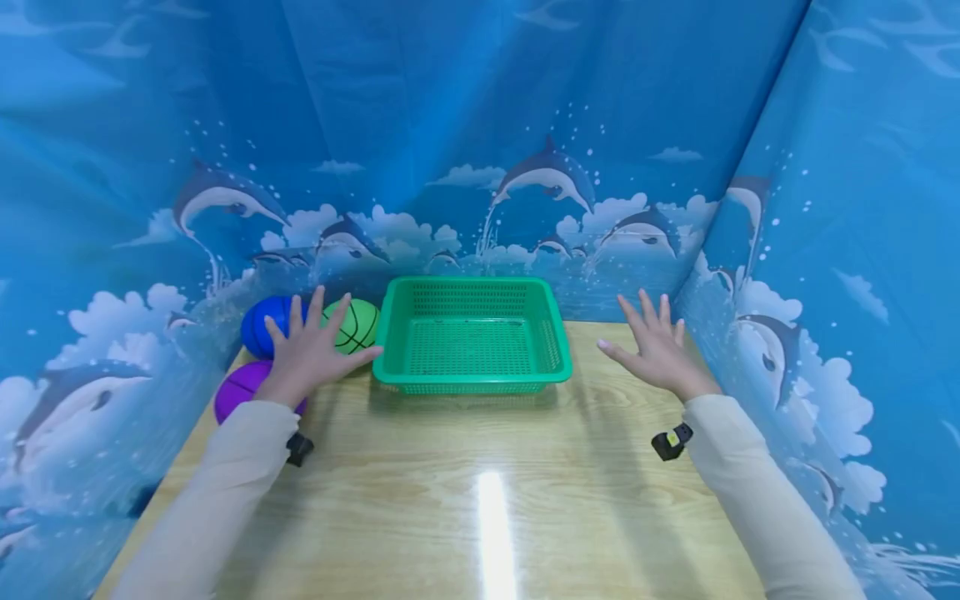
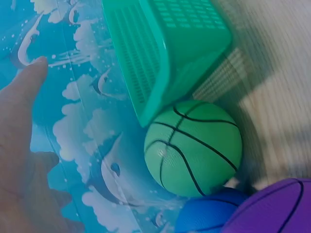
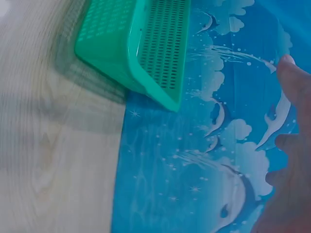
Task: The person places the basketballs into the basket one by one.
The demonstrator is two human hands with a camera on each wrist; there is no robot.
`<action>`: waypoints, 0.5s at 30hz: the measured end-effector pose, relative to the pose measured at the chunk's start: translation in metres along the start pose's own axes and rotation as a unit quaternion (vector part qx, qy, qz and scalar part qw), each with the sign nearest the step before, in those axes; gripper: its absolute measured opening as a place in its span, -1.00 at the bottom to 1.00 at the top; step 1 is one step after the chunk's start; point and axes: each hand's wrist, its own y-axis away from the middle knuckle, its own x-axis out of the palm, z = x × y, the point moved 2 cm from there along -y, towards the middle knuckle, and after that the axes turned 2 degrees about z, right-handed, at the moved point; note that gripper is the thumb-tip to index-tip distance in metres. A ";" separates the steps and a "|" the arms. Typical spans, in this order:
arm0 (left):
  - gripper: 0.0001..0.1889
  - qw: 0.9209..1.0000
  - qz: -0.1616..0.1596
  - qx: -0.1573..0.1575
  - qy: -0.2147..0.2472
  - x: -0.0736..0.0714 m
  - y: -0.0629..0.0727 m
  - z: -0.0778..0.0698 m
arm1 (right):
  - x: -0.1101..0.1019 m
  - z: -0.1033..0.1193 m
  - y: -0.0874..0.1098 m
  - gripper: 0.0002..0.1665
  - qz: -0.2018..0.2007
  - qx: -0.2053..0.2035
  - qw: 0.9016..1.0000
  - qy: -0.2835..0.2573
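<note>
A green plastic basket (image 1: 472, 387) with perforated walls stands at the back middle of the table, nothing in it. My left hand (image 1: 306, 354) is held up with fingers spread, to the left of the basket, overlapping the balls in the head view. Those are a green ball (image 2: 194, 148) beside the basket, a blue ball (image 1: 262, 329) and a purple ball (image 1: 240, 390), all with black basketball lines. To the basket's right, my right hand (image 1: 660, 350) is raised with its fingers spread, holding nothing.
The wooden table (image 1: 420, 492) has a bright light reflection near its front. A blue dolphin-print curtain (image 1: 450, 125) hangs behind the table and along both sides. A small black device (image 1: 298, 448) sits at the left wrist, another device (image 1: 670, 442) at the right.
</note>
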 end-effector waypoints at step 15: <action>0.15 0.998 -0.027 -0.040 0.031 -0.004 0.039 0.063 | 0.044 -0.022 -0.036 -0.03 0.034 0.027 0.981 -0.187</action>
